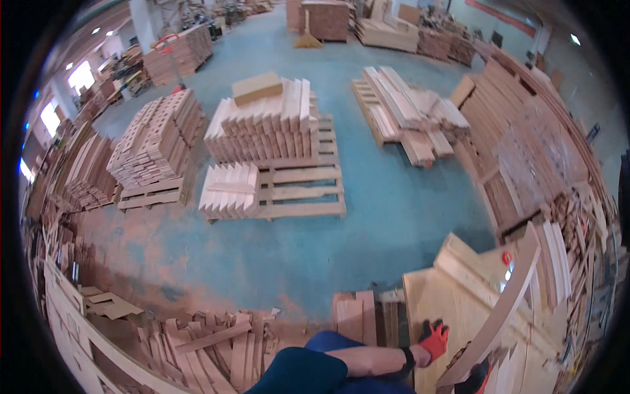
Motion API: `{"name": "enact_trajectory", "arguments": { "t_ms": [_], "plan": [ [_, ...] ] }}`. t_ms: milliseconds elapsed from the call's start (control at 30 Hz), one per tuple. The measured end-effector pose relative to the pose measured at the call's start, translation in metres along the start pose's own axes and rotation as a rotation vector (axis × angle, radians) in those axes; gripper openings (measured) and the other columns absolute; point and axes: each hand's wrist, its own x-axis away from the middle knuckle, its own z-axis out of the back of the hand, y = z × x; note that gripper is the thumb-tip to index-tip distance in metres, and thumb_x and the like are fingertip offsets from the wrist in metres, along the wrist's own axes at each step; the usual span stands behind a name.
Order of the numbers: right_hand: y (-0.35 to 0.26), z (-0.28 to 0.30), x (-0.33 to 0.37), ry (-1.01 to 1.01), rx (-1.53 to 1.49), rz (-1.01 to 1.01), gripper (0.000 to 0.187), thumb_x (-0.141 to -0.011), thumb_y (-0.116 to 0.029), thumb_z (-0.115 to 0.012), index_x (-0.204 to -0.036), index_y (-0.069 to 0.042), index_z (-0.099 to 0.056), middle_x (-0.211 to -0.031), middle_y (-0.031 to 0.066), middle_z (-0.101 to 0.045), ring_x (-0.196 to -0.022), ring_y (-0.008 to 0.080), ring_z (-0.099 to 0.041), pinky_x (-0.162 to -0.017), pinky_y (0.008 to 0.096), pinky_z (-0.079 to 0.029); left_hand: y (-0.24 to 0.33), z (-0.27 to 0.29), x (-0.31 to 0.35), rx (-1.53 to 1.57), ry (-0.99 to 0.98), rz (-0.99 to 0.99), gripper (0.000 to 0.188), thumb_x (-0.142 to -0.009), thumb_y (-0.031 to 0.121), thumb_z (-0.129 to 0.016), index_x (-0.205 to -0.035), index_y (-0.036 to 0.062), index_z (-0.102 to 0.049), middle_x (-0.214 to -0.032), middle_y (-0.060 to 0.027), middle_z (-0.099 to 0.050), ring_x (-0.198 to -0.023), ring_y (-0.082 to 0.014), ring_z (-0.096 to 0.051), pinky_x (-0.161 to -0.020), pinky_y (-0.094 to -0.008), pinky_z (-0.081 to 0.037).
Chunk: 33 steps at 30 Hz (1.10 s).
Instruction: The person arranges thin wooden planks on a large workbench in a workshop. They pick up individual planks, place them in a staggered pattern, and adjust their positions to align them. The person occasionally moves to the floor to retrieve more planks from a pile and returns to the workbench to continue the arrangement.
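My left hand (434, 342), in a red and black glove, is over the light wooden worktop (423, 299) with its fingers apart and nothing in them. Close by, at the lower right, my right hand (478, 379) wears a similar glove and grips the near end of a long wooden board (502, 312). This board slants up and away to the right, and part of the right hand is hidden behind it. Several pale wooden strips (508, 371) lie beside that hand. A thick wooden beam (476, 272) runs across the worktop.
Ahead, a pallet (302, 210) bears stacked wooden pieces (262, 134). More stacks stand at the left (157, 141) and on a pallet at the right (413, 111). A tall wood pile (535, 131) lines the right side. Loose offcuts (203, 348) lie at the lower left.
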Motion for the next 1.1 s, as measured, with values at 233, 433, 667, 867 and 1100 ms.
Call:
{"name": "enact_trajectory", "arguments": {
  "t_ms": [233,433,667,867,1100],
  "plan": [
    [0.013,-0.005,-0.020,-0.144,1.040,0.698,0.029,-0.090,-0.011,-0.063,-0.115,0.002,-0.065,-0.111,0.0217,-0.067,-0.108,0.0399,-0.060,-0.094,0.0464,-0.048,0.011,-0.033,-0.017,0.155,0.186,-0.018,0.035,-0.091,0.020,-0.050,-0.114,0.0001,-0.066,-0.130,-0.0237,-0.057,-0.121,-0.0426,-0.052,-0.089,-0.0647,-0.048],
    [-0.001,-0.016,-0.037,-0.377,0.578,0.372,0.045,-0.089,-0.027,-0.068,-0.123,0.000,-0.061,-0.114,0.0181,-0.066,-0.104,0.0317,-0.064,-0.090,0.0445,-0.052,-0.048,-0.056,-0.016,0.244,0.426,-0.050,0.026,-0.088,0.012,-0.048,-0.103,0.0009,-0.065,-0.114,-0.0228,-0.061,-0.114,-0.0356,-0.057,-0.089,-0.0520,-0.049],
    [-0.050,-0.070,-0.044,-0.365,-0.059,0.102,0.082,-0.078,-0.057,-0.075,-0.131,0.001,-0.050,-0.100,0.0127,-0.064,-0.083,0.0235,-0.067,-0.070,0.0374,-0.058,-0.085,-0.085,-0.040,0.003,0.073,-0.188,0.024,-0.088,0.017,-0.054,-0.097,0.0089,-0.075,-0.103,-0.0083,-0.068,-0.094,-0.0260,-0.063,-0.085,-0.0357,-0.051],
    [-0.042,-0.099,-0.074,-0.281,-0.167,0.041,0.082,-0.077,-0.049,-0.074,-0.132,0.005,-0.048,-0.104,0.0173,-0.064,-0.088,0.0264,-0.068,-0.077,0.0389,-0.057,-0.090,-0.066,-0.026,0.305,0.075,-0.144,0.016,-0.075,0.017,-0.067,-0.089,0.0126,-0.073,-0.103,-0.0089,-0.070,-0.093,-0.0261,-0.064,-0.083,-0.0351,-0.051],
    [-0.039,-0.172,-0.146,-0.044,-0.142,0.025,0.071,-0.077,-0.036,-0.068,-0.131,0.008,-0.051,-0.107,0.0181,-0.067,-0.089,0.0259,-0.069,-0.081,0.0391,-0.058,-0.219,0.083,-0.020,0.744,-0.375,-0.748,0.058,-0.074,0.023,-0.073,-0.126,0.0012,-0.058,-0.136,-0.0248,-0.054,-0.126,-0.0375,-0.054,-0.103,-0.0443,-0.047]
  ]
}}
